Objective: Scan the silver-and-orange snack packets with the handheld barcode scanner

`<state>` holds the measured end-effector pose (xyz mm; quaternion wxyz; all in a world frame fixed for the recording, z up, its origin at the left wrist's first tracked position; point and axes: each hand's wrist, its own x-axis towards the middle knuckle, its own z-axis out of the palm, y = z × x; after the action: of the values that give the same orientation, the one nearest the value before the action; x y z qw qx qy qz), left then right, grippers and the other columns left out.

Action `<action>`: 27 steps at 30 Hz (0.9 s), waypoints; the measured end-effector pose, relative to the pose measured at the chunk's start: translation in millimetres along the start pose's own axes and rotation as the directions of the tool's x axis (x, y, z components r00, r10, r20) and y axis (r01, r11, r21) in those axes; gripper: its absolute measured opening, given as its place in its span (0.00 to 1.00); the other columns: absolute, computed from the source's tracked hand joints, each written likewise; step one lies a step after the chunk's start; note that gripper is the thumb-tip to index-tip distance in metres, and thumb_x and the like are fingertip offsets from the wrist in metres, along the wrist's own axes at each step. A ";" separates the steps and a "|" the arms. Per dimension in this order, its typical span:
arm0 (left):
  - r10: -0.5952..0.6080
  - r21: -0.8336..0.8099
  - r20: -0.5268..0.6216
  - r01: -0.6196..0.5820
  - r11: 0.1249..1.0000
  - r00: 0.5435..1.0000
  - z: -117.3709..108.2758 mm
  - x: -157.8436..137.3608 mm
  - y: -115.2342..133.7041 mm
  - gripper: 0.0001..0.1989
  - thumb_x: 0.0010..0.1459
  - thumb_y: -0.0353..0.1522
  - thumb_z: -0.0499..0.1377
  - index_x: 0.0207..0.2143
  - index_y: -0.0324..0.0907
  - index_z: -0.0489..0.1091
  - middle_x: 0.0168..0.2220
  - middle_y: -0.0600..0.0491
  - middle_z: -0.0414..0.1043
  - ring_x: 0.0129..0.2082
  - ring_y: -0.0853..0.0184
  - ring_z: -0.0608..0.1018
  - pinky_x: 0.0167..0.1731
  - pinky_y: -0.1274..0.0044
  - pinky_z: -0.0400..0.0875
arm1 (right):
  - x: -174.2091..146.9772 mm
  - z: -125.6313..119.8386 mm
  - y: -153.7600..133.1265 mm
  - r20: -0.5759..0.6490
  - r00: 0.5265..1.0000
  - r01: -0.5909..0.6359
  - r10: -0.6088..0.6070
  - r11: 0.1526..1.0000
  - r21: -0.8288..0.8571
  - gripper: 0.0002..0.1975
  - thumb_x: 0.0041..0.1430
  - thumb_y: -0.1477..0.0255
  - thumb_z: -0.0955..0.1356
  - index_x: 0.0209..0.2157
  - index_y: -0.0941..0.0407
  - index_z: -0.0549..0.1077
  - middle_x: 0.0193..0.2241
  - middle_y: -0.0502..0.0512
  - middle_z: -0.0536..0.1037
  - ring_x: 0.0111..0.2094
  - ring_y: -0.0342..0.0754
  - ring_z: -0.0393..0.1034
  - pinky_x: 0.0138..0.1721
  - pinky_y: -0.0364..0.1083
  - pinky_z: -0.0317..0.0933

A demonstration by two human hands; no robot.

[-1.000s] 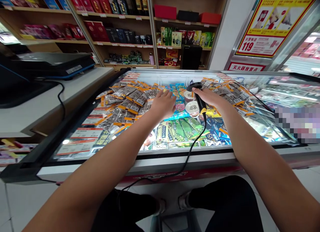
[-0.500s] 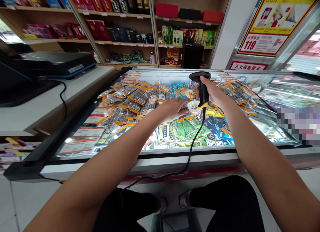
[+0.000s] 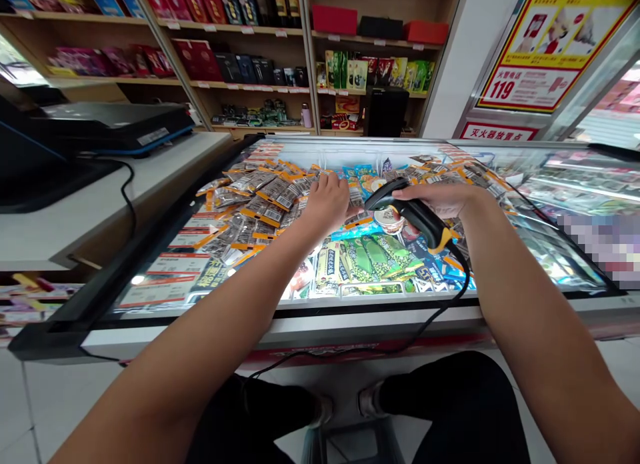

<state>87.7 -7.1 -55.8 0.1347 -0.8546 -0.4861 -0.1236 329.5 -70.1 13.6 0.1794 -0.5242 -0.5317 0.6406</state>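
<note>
My right hand (image 3: pixel 445 199) is wrapped round a black barcode scanner (image 3: pixel 413 216) with a yellow collar. The scanner's head points left, tilted over the goods. Close to that head is my left hand (image 3: pixel 327 201), its fingers bent and its thumb stretched right, pinching a small dark clear-wrapped snack packet (image 3: pixel 355 197); the palm hides part of it. To the left, a heap of similar orange-edged packets (image 3: pixel 273 201) lies on the glass top. A white tub (image 3: pixel 389 221) sits under the scanner.
The glass-topped freezer (image 3: pixel 350 305) holds green ice-cream packs (image 3: pixel 377 256). More packets (image 3: pixel 470 177) lie right. The scanner cable (image 3: pixel 463 271) hangs over the front edge. A counter (image 3: pixel 45 227) with a scale (image 3: pixel 115 127) stands left; shelves (image 3: pixel 240 87) stand behind.
The scanner has swung from upright to lying slanted, its head now leftward and lower. My left hand has moved left and slightly up. The cable has shifted right.
</note>
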 end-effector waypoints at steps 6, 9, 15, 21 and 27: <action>-0.040 -0.006 -0.019 0.040 0.999 0.999 2.9 1.6 -4.4 0.32 0.64 0.50 0.52 0.59 0.35 0.61 0.58 0.33 0.63 0.59 0.42 0.64 0.55 0.57 0.61 | 3.2 1.2 -0.6 0.029 0.999 -0.023 0.023 0.999 0.025 0.18 0.59 0.55 0.71 0.40 0.56 0.77 0.29 0.58 0.79 0.28 0.51 0.75 0.33 0.49 0.74; -0.043 -0.020 -0.016 0.043 0.999 0.999 3.1 1.2 -4.8 0.31 0.64 0.50 0.52 0.59 0.35 0.61 0.57 0.33 0.63 0.60 0.42 0.64 0.56 0.57 0.60 | 4.6 -0.8 1.3 0.047 0.999 -0.019 0.017 0.999 0.040 0.21 0.59 0.52 0.71 0.38 0.57 0.77 0.29 0.60 0.79 0.28 0.51 0.74 0.32 0.49 0.73; -0.041 0.001 -0.039 0.041 0.999 0.998 4.8 0.4 -4.5 0.29 0.65 0.48 0.53 0.57 0.34 0.62 0.57 0.33 0.63 0.59 0.42 0.64 0.55 0.57 0.60 | 2.3 6.7 3.1 -0.072 0.996 0.047 -0.045 0.999 0.027 0.22 0.58 0.51 0.70 0.39 0.58 0.77 0.29 0.61 0.78 0.24 0.51 0.72 0.31 0.53 0.72; -0.044 0.017 -0.033 0.044 0.999 0.998 4.6 1.3 -4.6 0.30 0.65 0.49 0.52 0.58 0.35 0.61 0.57 0.33 0.63 0.59 0.42 0.65 0.54 0.58 0.61 | 1.3 8.6 1.6 -0.030 0.999 0.029 -0.028 0.999 0.021 0.22 0.59 0.51 0.69 0.37 0.57 0.76 0.25 0.60 0.76 0.25 0.52 0.72 0.31 0.54 0.72; -0.038 0.033 -0.039 0.039 0.999 0.999 3.9 1.8 -5.1 0.30 0.65 0.48 0.52 0.59 0.36 0.61 0.58 0.33 0.63 0.60 0.42 0.64 0.55 0.57 0.61 | 3.1 2.7 2.6 -0.001 0.999 0.037 -0.037 0.999 -0.006 0.23 0.58 0.50 0.70 0.39 0.57 0.76 0.27 0.59 0.78 0.25 0.51 0.72 0.28 0.50 0.72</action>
<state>84.5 -1.8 -58.3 0.1561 -0.8402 -0.5017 -0.1341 326.8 -70.0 9.5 0.1896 -0.5152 -0.5432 0.6353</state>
